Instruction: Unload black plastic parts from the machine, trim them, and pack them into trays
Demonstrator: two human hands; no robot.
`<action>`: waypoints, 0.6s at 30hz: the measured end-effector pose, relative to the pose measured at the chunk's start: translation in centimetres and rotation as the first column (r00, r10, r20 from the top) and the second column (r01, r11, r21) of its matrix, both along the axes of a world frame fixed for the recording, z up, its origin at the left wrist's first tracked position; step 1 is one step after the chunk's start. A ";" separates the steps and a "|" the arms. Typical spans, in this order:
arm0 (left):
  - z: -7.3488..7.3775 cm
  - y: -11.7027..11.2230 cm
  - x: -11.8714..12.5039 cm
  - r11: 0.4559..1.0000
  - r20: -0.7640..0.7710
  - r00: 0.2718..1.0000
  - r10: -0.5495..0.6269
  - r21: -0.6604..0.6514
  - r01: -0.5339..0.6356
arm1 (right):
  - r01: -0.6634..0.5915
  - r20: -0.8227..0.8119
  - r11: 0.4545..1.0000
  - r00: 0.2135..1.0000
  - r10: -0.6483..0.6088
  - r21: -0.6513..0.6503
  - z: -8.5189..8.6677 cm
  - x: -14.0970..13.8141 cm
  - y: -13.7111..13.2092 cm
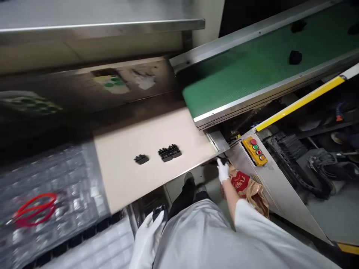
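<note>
My left hand (148,239), in a white glove, is closed around a black plastic part (159,212) close to my body, below the table's front edge. My right hand (223,171), also gloved in white, reaches down by the right front corner of the beige tabletop (126,183), above a brown paper bag (241,183) with a red print. Something dark lies at its fingertips, and blur hides whether the fingers grip it. On the tabletop sit a single small black part (141,159) and a pair of similar black parts (169,152) side by side.
A green conveyor belt (224,86) carries several black pieces at the upper right. Beside it are a yellow button box (254,151) and a yellow-striped rail (300,102). Clear plastic trays (70,179) with red-handled pliers or cutters (36,209) lie left. A metal shelf edge (112,29) crosses above.
</note>
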State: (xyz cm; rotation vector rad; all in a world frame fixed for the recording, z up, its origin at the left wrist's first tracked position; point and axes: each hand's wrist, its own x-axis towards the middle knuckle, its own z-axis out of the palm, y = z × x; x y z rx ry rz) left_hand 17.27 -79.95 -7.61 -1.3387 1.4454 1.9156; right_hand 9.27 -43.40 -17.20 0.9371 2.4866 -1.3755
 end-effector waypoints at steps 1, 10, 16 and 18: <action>0.1 0.3 0.2 1.000 -0.050 0.999 0.000 0.027 0.001 | 0.033 -0.024 0.999 0.999 -0.034 -0.029 0.9 1.2 0.1; -5.8 4.3 1.5 1.000 -0.215 0.977 -0.015 -0.013 0.013 | -0.567 0.020 0.820 0.822 0.570 -0.076 6.0 11.8 -1.8; -9.0 1.2 3.5 0.904 -0.058 0.943 -0.327 -0.309 0.294 | -0.928 0.387 0.369 0.362 0.848 0.058 5.5 11.4 -6.5; -9.2 -0.8 4.7 0.861 0.011 0.912 -0.411 -0.325 0.392 | -0.951 0.420 0.304 0.299 0.857 0.057 6.0 10.6 -7.4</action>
